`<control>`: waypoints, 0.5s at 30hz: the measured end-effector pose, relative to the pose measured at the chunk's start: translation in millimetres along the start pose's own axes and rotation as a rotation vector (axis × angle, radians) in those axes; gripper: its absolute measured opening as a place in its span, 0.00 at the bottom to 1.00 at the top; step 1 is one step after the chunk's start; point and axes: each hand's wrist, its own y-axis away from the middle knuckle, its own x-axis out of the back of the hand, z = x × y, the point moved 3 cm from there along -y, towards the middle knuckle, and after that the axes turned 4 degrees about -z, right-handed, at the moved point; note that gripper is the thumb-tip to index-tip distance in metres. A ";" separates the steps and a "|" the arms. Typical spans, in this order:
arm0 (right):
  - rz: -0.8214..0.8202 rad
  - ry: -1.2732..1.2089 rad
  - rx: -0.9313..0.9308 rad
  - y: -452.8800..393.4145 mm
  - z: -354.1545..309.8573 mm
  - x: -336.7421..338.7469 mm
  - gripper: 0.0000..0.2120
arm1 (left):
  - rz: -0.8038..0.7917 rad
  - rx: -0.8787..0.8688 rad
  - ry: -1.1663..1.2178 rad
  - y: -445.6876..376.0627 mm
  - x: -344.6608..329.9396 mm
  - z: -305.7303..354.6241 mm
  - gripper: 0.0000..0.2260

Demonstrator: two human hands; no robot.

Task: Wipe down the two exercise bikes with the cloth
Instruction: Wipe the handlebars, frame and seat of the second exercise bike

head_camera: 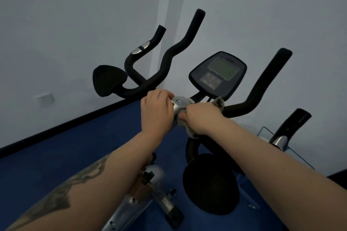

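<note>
Grey crumpled cloth (pixel 219 103) under right hand (pixel 201 118)

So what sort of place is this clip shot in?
Probably a small gym or home workout room. An exercise bike with a display console and padded handlebars stands on blue carpet in a plain white-walled corner, with a second bike's seat behind.

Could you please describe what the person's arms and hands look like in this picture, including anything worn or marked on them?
Both forearms are bare, with no sleeves in view. The left forearm carries a dark tattoo running along it. The right forearm shows no markings. The left hand and right hand wear no gloves, and no rings or watch can be seen.
</note>
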 end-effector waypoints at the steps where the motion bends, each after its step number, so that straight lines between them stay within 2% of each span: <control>1: -0.054 -0.045 0.016 -1.3 5.2 3.1 0.08 | -0.003 0.001 -0.006 0.3 0.6 -0.1 0.08; 3: -0.061 -0.047 0.028 5.7 10.9 0.5 0.11 | -0.010 -0.001 -0.008 0.1 0.6 -1.0 0.08; 6: 0.101 0.161 0.056 20.2 0.9 -14.6 0.06 | 0.000 0.003 -0.038 0.1 -1.2 -1.9 0.09; 8: 0.022 0.106 0.031 15.0 -2.2 -9.4 0.07 | 0.013 0.004 -0.074 0.4 -2.7 -1.0 0.09; 10: -0.095 -0.071 0.021 1.7 3.6 1.4 0.08 | 0.018 0.008 -0.089 1.3 -2.4 -0.1 0.11; 12: -0.186 -0.145 0.029 -4.2 9.6 7.7 0.14 | 0.010 0.012 -0.085 1.3 -1.0 0.9 0.10; 13: -0.176 -0.067 0.033 -0.2 8.9 7.2 0.14 | 0.002 0.008 -0.079 0.8 -1.0 1.1 0.10; 15: -0.028 0.158 0.054 15.5 -0.1 -8.2 0.11 | -0.009 0.009 -0.072 0.4 -1.4 -0.4 0.09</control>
